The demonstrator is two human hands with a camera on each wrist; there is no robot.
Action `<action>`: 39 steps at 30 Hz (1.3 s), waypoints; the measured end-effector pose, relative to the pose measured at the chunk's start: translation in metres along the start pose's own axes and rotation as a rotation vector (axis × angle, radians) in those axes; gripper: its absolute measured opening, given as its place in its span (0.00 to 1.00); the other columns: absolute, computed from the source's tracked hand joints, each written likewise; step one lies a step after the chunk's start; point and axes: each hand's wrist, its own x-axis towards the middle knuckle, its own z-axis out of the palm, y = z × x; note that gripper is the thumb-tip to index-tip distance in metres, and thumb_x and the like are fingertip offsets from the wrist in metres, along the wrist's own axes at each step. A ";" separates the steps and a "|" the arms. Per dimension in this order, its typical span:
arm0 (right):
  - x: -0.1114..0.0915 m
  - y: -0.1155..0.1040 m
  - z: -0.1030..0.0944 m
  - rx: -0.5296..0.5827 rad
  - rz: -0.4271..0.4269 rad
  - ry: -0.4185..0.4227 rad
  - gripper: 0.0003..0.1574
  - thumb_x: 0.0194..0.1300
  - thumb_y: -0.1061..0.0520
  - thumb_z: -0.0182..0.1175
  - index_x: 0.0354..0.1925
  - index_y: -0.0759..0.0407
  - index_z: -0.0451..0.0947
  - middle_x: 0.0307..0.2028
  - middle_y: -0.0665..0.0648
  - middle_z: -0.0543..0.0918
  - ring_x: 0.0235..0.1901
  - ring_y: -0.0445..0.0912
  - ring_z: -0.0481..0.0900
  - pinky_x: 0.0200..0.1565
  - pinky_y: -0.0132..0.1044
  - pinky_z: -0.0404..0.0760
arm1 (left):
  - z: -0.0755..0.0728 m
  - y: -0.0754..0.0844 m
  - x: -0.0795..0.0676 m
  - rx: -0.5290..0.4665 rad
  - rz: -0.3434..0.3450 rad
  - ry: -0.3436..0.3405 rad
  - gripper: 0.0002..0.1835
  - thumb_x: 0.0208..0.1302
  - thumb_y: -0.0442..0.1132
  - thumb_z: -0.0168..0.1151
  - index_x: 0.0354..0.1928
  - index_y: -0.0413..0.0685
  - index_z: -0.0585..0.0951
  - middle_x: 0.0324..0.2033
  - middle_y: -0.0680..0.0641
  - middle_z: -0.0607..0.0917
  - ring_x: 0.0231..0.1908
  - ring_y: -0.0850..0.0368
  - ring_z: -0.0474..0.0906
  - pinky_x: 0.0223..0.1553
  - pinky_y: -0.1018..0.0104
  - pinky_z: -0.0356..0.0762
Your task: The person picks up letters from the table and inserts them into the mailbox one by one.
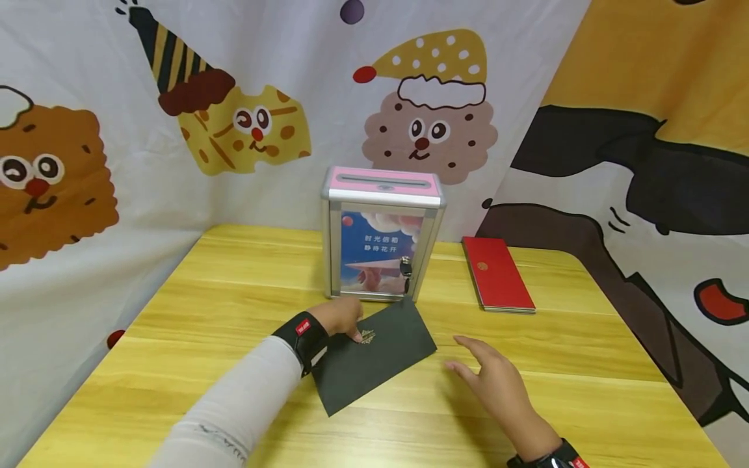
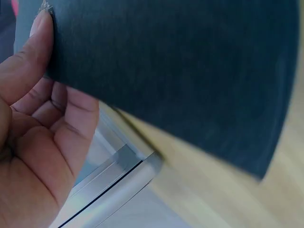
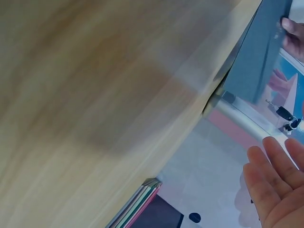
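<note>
A dark green envelope [image 1: 380,357] with a small gold emblem is tilted just above the table, in front of the box. My left hand [image 1: 342,317] pinches its far edge, thumb on top by the emblem and fingers beneath; the left wrist view shows this grip on the envelope [image 2: 171,61] closely. To the right of the envelope, my right hand [image 1: 494,383] hovers over the table, fingers extended and holding nothing. Behind stands a silver-framed box [image 1: 383,237] with a pink slotted top, a picture front and keys [image 1: 406,266] in its lock.
A stack of envelopes or cards with a red one [image 1: 497,273] on top lies at the table's back right. The wooden table [image 1: 234,286] meets a cartoon-printed cloth [image 1: 263,195] behind and at both sides.
</note>
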 end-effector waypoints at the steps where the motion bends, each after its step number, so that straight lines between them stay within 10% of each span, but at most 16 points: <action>1: 0.001 0.001 0.000 -0.001 0.003 -0.004 0.33 0.50 0.53 0.74 0.55 0.61 0.79 0.49 0.63 0.83 0.49 0.59 0.81 0.46 0.53 0.80 | -0.003 0.000 -0.001 -0.001 0.026 -0.009 0.32 0.46 0.35 0.77 0.10 0.51 0.57 0.13 0.56 0.53 0.18 0.63 0.51 0.21 0.73 0.50; 8: 0.006 0.004 -0.008 -0.010 0.021 -0.012 0.31 0.53 0.54 0.73 0.55 0.62 0.78 0.50 0.66 0.83 0.47 0.61 0.81 0.44 0.54 0.80 | -0.025 0.008 -0.015 0.023 0.178 -0.049 0.31 0.53 0.37 0.73 0.10 0.52 0.57 0.13 0.56 0.52 0.17 0.63 0.47 0.22 0.74 0.49; 13: 0.014 0.007 -0.018 0.004 0.064 -0.034 0.29 0.59 0.55 0.69 0.57 0.62 0.77 0.52 0.66 0.82 0.17 0.45 0.70 0.26 0.38 0.74 | -0.040 0.022 -0.025 -0.016 0.250 0.024 0.25 0.54 0.38 0.71 0.12 0.50 0.64 0.14 0.56 0.56 0.18 0.63 0.52 0.24 0.73 0.53; 15: 0.017 0.007 -0.022 0.024 0.068 -0.027 0.26 0.61 0.57 0.67 0.57 0.63 0.76 0.52 0.66 0.81 0.16 0.45 0.69 0.22 0.35 0.65 | -0.045 0.027 -0.028 -0.030 0.272 0.096 0.23 0.54 0.39 0.71 0.13 0.50 0.66 0.14 0.57 0.58 0.18 0.63 0.54 0.25 0.73 0.54; 20: 0.029 0.001 -0.030 0.091 0.063 0.015 0.20 0.66 0.61 0.59 0.56 0.64 0.76 0.51 0.66 0.82 0.39 0.61 0.82 0.28 0.43 0.79 | -0.055 0.035 -0.035 -0.169 0.240 0.290 0.18 0.57 0.38 0.69 0.16 0.49 0.71 0.15 0.56 0.61 0.19 0.62 0.56 0.26 0.71 0.56; 24: 0.044 -0.010 -0.036 0.198 0.027 0.003 0.22 0.67 0.65 0.53 0.60 0.62 0.74 0.54 0.62 0.81 0.28 0.52 0.77 0.30 0.42 0.80 | -0.062 0.043 -0.039 -0.315 0.197 0.479 0.20 0.59 0.38 0.68 0.15 0.48 0.68 0.17 0.55 0.61 0.21 0.60 0.57 0.25 0.70 0.55; 29: 0.070 -0.033 -0.043 0.304 -0.088 0.004 0.23 0.66 0.63 0.60 0.59 0.63 0.74 0.51 0.61 0.83 0.43 0.52 0.82 0.50 0.52 0.79 | -0.074 0.057 -0.046 -0.442 0.231 0.720 0.19 0.58 0.37 0.69 0.16 0.45 0.69 0.18 0.53 0.66 0.22 0.59 0.60 0.25 0.70 0.58; 39: 0.125 -0.075 -0.073 0.428 -0.087 0.104 0.13 0.63 0.63 0.64 0.47 0.63 0.82 0.39 0.59 0.87 0.40 0.45 0.83 0.40 0.22 0.76 | -0.109 0.072 -0.064 -0.579 0.299 0.974 0.09 0.56 0.37 0.71 0.28 0.37 0.85 0.24 0.43 0.84 0.24 0.55 0.75 0.26 0.69 0.72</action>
